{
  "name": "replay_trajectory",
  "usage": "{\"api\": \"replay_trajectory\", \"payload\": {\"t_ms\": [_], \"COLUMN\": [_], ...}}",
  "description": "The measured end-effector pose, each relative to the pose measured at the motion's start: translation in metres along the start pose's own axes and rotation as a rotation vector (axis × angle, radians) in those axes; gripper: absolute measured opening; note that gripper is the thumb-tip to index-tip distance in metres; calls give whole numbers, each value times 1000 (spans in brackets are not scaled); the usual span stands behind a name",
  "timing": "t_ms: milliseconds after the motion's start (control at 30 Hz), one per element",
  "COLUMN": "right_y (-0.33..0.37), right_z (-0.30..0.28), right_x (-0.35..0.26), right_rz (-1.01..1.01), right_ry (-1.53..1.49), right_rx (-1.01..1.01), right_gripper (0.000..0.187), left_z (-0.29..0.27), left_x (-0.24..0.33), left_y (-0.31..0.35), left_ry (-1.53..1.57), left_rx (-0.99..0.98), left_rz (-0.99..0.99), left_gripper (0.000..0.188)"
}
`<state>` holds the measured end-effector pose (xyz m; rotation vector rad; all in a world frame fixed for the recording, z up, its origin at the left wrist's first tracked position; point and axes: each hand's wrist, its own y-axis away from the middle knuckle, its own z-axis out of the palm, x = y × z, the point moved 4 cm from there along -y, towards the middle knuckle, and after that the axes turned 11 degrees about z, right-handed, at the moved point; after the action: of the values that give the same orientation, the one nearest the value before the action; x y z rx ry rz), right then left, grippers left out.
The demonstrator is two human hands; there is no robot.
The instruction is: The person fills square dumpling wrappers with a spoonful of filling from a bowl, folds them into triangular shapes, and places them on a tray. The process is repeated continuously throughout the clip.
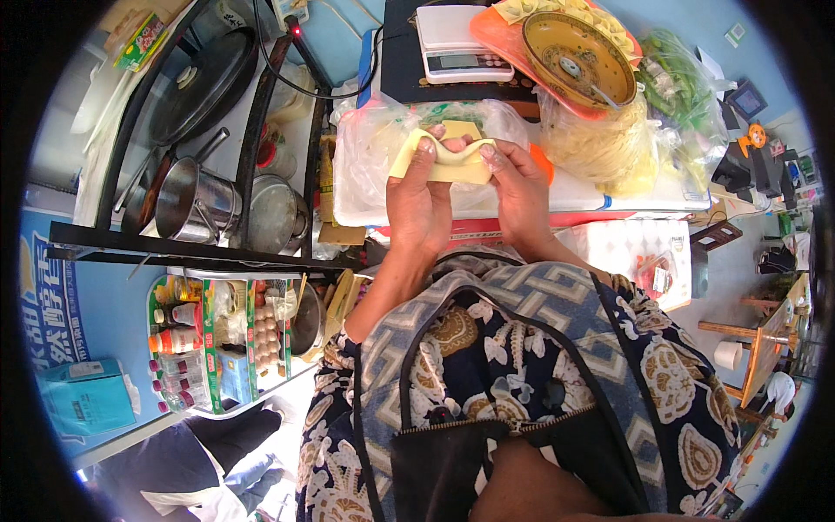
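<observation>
Between my hands, above a white table (361, 204), is a thin, pale yellow dough wrapper (448, 172). Its upper edge curves in the middle and its corners stick out. My left hand (419, 209) pinches the left side with the thumb in front. At the right side, my right hand (524, 191) does the same; fingertips show behind the dough. Whether filling lies inside is hidden. Clear plastic bags (374, 143) lie under and behind the wrapper. Farther right, a brown patterned bowl (604, 56) with a spoon rests on an orange tray (491, 33) beside folded dumplings (604, 22).
A white kitchen scale (465, 61) stands at the back. Right of my hands lie bagged noodles (591, 139) and bagged greens (678, 78). A black metal rack (174, 248) with a steel pot (183, 209) stands left. Below it are eggs (267, 335) and bottles (178, 383).
</observation>
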<state>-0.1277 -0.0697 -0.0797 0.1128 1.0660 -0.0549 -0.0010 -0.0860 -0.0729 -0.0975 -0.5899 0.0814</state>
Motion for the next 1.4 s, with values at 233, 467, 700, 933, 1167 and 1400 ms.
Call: {"api": "replay_trajectory", "payload": {"t_ms": [233,467,700,933,1167,1400], "right_y": [1,-17,-31,-46,-31,-12], "right_z": [11,7,1,-18,-12,-65], "right_x": [-59,-65,-63,-64,-101,-154], "right_rz": [-449,-93,20,-41,-94,-256], "right_ry": [862,896,1076,1125,1002,864], "right_rx": [-321,-494,-485,-476,-418,-187], "right_gripper": [13,19,28,25,28,22], "left_z": [4,4,-3,22,31,55], "left_x": [19,13,6,4,4,-2], "left_y": [-6,-11,-14,-17,-33,-73], "left_ry": [-697,-956,-905,-1128,-1037,-957], "left_rx": [-173,-391,-374,-579,-586,-502], "left_rz": [138,104,-79,-73,-117,135], "left_gripper": [14,11,22,24,11,10]}}
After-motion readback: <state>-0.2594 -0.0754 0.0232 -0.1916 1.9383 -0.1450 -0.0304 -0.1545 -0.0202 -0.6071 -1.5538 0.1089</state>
